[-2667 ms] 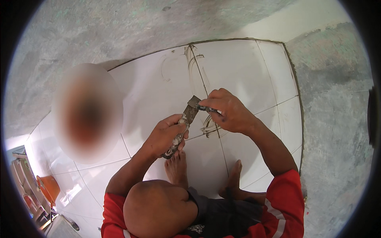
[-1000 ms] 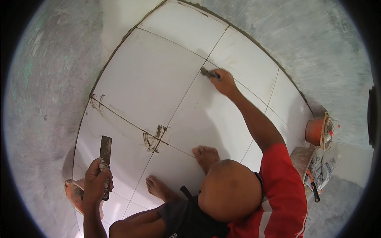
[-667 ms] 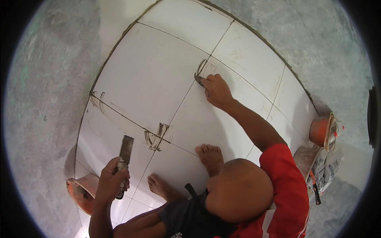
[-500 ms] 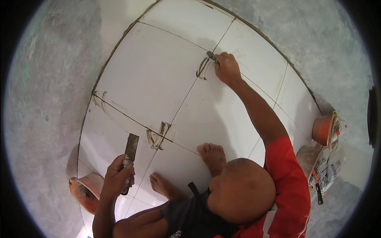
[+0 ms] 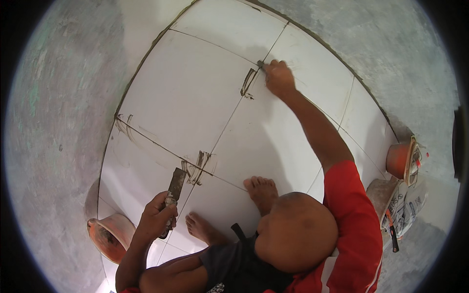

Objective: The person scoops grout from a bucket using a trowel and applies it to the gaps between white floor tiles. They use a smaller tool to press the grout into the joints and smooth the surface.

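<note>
My left hand (image 5: 157,215) is wrapped around the smeared handle of a putty knife (image 5: 176,182). Its flat dark blade points away from me, above the white floor tiles (image 5: 166,80). Farther off, my right hand (image 5: 280,78) pinches a small grey scraper-like piece (image 5: 261,64), mostly covered by the fingers. That piece meets the tiles where several joints cross. Beside it, dark grout smears (image 5: 248,84) lie along a joint. More dark grout streaks (image 5: 199,166) mark the crossing ahead of my left hand, and faint ones show near the left wall.
An orange bucket (image 5: 111,237) lies tipped at the left. By the right wall stand another orange bucket (image 5: 398,159), a tilted grey container (image 5: 383,195) with a plastic bag (image 5: 408,202), and a black-and-orange tool (image 5: 392,231). Grey plastered walls (image 5: 63,117) border the tiles. My bare feet (image 5: 263,193) rest on the floor.
My left hand has shifted right with the putty knife, whose blade now leans more to the right. My right hand has moved slightly, and some smears beside it are gone.
</note>
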